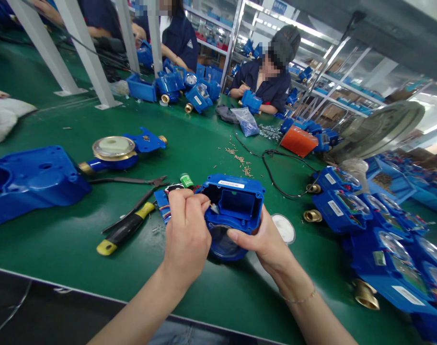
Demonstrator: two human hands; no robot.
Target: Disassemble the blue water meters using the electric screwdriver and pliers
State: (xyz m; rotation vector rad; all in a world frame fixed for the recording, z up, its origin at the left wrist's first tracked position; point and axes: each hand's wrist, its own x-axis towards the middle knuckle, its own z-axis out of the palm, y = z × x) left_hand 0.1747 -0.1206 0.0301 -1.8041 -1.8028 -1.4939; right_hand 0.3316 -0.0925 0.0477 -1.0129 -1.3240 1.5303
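Note:
My right hand (259, 237) grips a blue water meter housing (236, 184) from its right side, thumb over the round clear window at the front. The housing's open box compartment faces me. At its left edge my left hand (188, 227) is closed in a pinch on thin wires, with a small white connector (214, 208) showing at the fingertips. Partly behind that hand lie a blue circuit board (161, 203) and a green battery (186, 180). A white disc (283, 228) rests on the table behind my right wrist.
Pliers (157, 181) and a yellow-and-black handle (127, 227) lie left on the green table (74, 268). Farther left are a large blue housing (35, 184) and a brass-rimmed meter body (114, 148). Loose screws (240, 159) lie ahead. Several blue meters (387, 258) crowd the right. Co-workers sit opposite.

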